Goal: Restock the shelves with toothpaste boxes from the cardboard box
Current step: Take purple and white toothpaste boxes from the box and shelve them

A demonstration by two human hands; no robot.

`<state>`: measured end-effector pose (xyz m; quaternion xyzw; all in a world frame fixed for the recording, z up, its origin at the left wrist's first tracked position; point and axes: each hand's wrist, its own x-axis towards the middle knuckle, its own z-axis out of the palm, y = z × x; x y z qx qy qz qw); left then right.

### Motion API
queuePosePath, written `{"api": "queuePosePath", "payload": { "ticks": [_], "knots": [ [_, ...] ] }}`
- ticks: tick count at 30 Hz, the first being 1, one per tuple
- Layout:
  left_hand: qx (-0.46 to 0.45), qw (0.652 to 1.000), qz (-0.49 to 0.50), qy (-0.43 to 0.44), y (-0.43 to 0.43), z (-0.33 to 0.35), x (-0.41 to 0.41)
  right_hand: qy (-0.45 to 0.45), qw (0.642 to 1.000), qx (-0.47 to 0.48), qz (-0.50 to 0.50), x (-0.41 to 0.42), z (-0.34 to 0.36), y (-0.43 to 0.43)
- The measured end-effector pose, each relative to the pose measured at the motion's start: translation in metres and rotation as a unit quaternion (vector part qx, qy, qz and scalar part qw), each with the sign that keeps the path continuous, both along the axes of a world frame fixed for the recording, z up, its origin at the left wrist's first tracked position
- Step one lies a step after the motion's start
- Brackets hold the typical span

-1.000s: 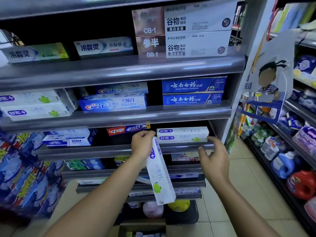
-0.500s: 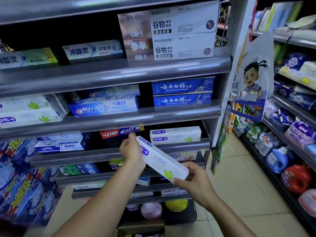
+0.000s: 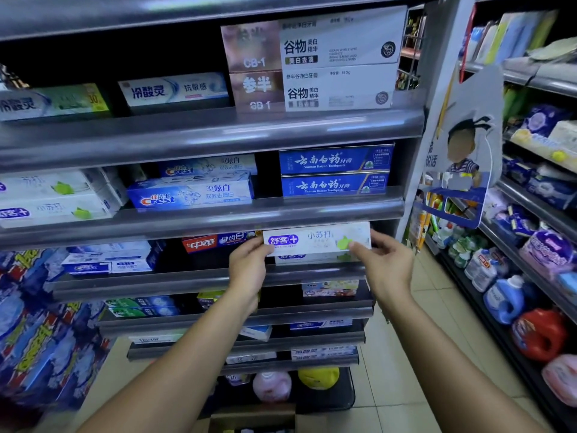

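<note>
The white toothpaste box is held level at the right end of the third shelf. The left hand pinches its left end and the right hand its right end, thumb on the front face by the green mark. The hands are apart, each clamped on one end.

The box's top edge is just under the lip of the shelf above, so there is little room upward. It seems to rest on a second box of the same kind, mostly hidden. To the left, the red box is near, w/ dark open room under it. The shelf's side post stands close by the right hand.

Held box reads 舒客+ on a purple badge & 小苏打. Red box reads 中華. One shelf up, the blue boxes read "Yunnan Baiyao Toothpaste" and the Crest box reads 3D炫白. The cardboard box is on the floor at the bottom edge, partly cut off.
</note>
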<state>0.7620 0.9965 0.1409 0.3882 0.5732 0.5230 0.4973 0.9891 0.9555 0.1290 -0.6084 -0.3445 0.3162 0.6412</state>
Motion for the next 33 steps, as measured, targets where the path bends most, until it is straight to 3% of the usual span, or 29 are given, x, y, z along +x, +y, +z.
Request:
{"api": "queuePosePath", "payload": {
  "ticks": [9,12,18,27,31,33],
  "knots": [
    [0.052,0.993,-0.008,0.105,0.019,0.002,0.003,-0.09,0.996,-0.012,-0.01,0.018,-0.011,0.03],
    [0.058,0.984,0.001,0.167,0.025,-0.007,0.002,-0.141,0.988,-0.063,-0.003,0.02,-0.019,0.032],
    [0.057,0.967,0.002,0.25,0.026,-0.02,0.003,-0.149,0.985,-0.085,-0.015,0.015,-0.031,0.028],
    [0.092,0.947,-0.026,0.306,0.026,-0.019,0.003,-0.15,0.982,-0.105,-0.043,0.013,-0.03,0.032],
    [0.099,0.953,-0.049,0.281,0.021,-0.024,-0.014,-0.184,0.974,-0.109,-0.069,0.005,-0.029,0.019],
    [0.123,0.954,-0.03,0.271,0.011,-0.031,-0.03,-0.219,0.969,-0.066,-0.093,-0.005,-0.035,0.004]
  ]
}}
